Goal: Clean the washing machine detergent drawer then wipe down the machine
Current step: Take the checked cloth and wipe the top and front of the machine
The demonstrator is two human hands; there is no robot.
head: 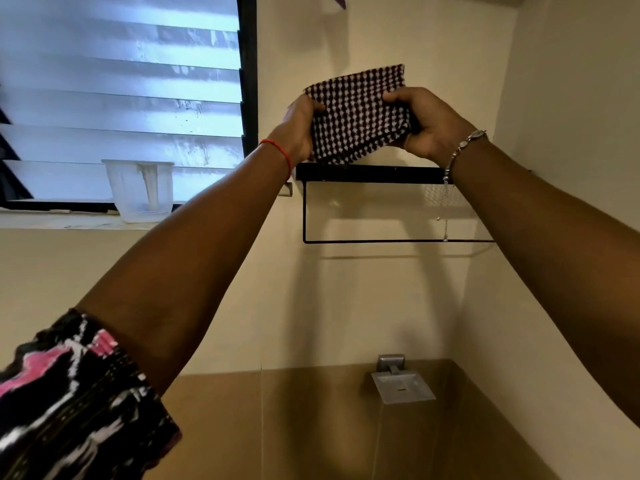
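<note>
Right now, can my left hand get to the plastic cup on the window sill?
Probably yes: nothing stands between the left hand and the cup, though it grips the cloth.

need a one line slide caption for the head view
Head view: left hand and right hand grip a folded checked cloth at a black wall shelf beside a louvred window.

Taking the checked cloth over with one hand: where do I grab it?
Pinch the checked cloth at its bunched lower fold, from the near side, between the left hand and right hand gripping its sides. Layers gather there; the black shelf below likely blocks coming from underneath.
</note>
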